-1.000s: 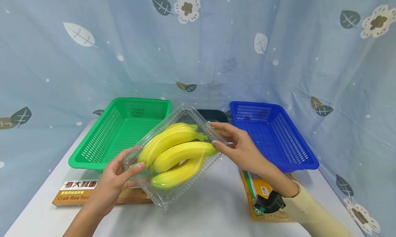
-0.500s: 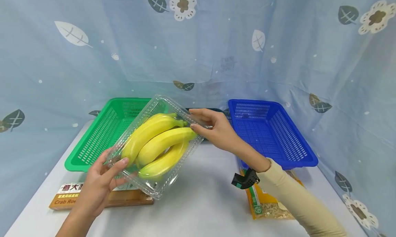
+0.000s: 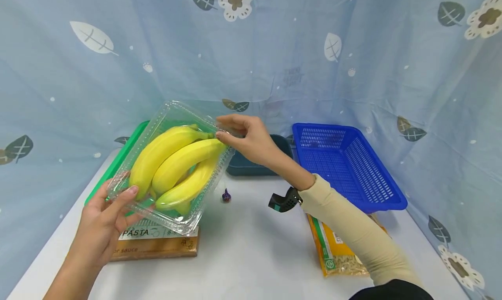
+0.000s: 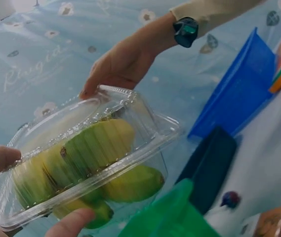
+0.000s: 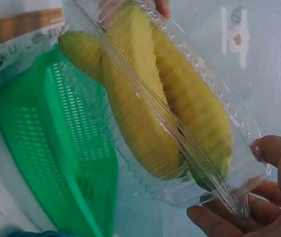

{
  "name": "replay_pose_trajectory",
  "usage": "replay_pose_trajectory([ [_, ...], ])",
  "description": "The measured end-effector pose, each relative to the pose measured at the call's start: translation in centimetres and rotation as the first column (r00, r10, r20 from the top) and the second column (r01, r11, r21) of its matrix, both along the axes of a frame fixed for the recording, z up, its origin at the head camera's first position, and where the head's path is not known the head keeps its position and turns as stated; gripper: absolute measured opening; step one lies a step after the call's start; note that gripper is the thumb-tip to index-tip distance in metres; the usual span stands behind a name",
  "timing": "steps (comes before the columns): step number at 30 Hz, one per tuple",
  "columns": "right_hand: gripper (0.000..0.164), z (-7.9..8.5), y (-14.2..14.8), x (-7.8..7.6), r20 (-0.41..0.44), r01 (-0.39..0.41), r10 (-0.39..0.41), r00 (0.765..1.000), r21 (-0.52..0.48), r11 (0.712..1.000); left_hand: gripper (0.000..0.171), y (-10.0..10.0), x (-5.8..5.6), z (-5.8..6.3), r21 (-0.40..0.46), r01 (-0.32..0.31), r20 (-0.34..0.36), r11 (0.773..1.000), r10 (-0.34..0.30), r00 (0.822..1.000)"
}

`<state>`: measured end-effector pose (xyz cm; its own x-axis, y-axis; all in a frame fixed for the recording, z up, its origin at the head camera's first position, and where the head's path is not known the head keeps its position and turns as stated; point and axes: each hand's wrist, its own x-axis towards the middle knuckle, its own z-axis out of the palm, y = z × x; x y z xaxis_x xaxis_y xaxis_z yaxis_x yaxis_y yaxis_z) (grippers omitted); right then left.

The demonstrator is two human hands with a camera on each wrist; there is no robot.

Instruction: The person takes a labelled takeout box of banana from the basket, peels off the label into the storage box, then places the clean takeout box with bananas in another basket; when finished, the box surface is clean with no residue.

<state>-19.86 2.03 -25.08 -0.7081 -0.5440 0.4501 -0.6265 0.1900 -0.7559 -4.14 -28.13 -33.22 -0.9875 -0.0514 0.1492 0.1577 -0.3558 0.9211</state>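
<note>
A clear plastic clamshell box (image 3: 184,224) with several yellow bananas (image 3: 188,163) inside is held up, tilted, over the green basket (image 3: 113,167). My left hand (image 3: 100,221) grips its near left corner, thumb on top and fingers beneath. At the far right corner my right hand (image 3: 251,139) pinches the rim between thumb and fingers. In the left wrist view the lid lies down over the bananas (image 4: 81,158). The right wrist view shows my right fingers (image 5: 214,222) under the box's edge, and the green basket (image 5: 36,148) below. The box hides most of that basket in the head view.
A blue basket (image 3: 353,169) stands at the back right, with a yellow bag (image 3: 333,247) of dry food before it. A dark tray (image 3: 251,167) sits at the back middle. A lollipop (image 3: 226,196) lies in front of it. A pasta box (image 3: 164,245) lies front left.
Both hands have carried the box of bananas leftward and a little away, from the table's middle to over the green basket. The dark tray and lollipop have come into sight.
</note>
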Motion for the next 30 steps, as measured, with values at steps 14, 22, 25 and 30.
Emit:
replay_pose_trajectory([
  [14, 0.039, 1.7, -4.1, -2.7, -0.042, 0.043, -0.038, 0.998, 0.127, 0.991, 0.049, -3.0, -1.1, 0.5, 0.156, 0.017, 0.019, 0.988, -0.020, 1.000],
  [22, 0.037, 1.9, -6.6, -5.0, -0.190, 0.148, -0.098, 0.977, 0.272, 0.951, 0.059, -4.3, -3.4, 0.8, 0.188, 0.007, 0.060, 0.982, -0.018, 0.998],
  [25, 0.035, 2.0, -7.1, -5.7, -0.210, 0.185, -0.121, 0.970, 0.317, 0.930, 0.065, -4.5, -4.1, 0.7, 0.186, 0.005, 0.111, 0.983, -0.026, 0.993],
  [30, 0.032, 1.6, -7.8, -6.9, -0.173, 0.201, -0.144, 0.974, 0.380, 0.903, 0.070, -4.6, -4.8, 0.4, 0.151, -0.007, 0.162, 0.989, -0.017, 0.987],
])
